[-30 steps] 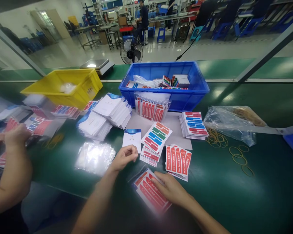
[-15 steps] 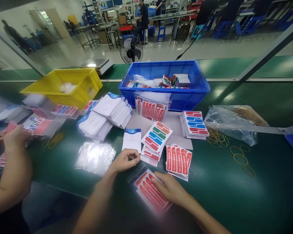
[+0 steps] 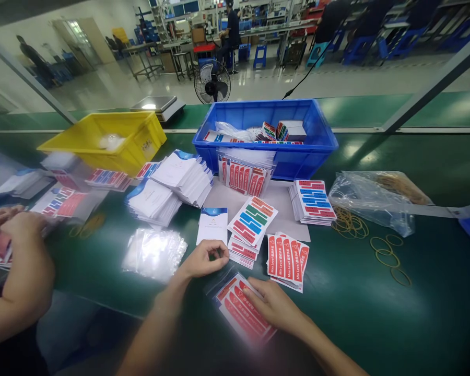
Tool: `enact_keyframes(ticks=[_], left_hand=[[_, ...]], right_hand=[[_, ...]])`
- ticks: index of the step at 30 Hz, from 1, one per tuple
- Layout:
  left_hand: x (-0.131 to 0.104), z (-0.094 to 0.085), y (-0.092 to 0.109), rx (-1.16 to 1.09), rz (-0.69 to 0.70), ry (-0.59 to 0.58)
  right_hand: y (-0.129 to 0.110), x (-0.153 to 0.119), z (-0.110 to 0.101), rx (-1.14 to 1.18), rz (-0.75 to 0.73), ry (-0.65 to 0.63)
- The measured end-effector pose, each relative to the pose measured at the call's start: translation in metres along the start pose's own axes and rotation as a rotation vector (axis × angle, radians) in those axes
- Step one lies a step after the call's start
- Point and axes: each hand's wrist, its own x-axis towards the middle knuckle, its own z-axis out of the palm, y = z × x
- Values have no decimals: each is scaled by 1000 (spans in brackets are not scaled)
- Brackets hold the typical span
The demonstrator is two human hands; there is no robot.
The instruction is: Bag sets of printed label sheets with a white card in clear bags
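Note:
My right hand (image 3: 272,305) grips a clear bag (image 3: 243,313) with red label sheets inside, low in the middle of the view. Up and left of it, my left hand (image 3: 207,258) has its fingers curled and pressed together; anything between the fingertips is too small to make out. Just beyond the left hand lies a white and blue booklet (image 3: 212,227). A stack of coloured label sheets (image 3: 252,222) stands beside that booklet, and red label sheets (image 3: 285,258) lie to the right. Flat clear bags (image 3: 154,255) are spread left of my left hand.
A blue bin (image 3: 264,154) and a yellow bin (image 3: 117,151) stand at the back. Booklet stacks (image 3: 182,175) lie in front of them. More label sheets (image 3: 315,202) and rubber bands (image 3: 384,251) are at the right. Another person's hands (image 3: 21,224) work at far left.
The other person's hands at the left have shifted slightly down and left. The view has moved a little. My hands keep nearly the same pose, the bag still in the right one.

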Motion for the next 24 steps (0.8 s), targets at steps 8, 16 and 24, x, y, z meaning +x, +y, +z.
enact_keyframes(ticks=[8, 16, 24], left_hand=[[-1, 1, -2, -9, -17, 59], [1, 6, -3, 18, 10, -44], [1, 0, -3, 20, 4, -78]], right_hand=[[1, 0, -2, -16, 4, 20], [3, -1, -1, 24, -10, 41], [3, 1, -4, 151, -10, 168]])
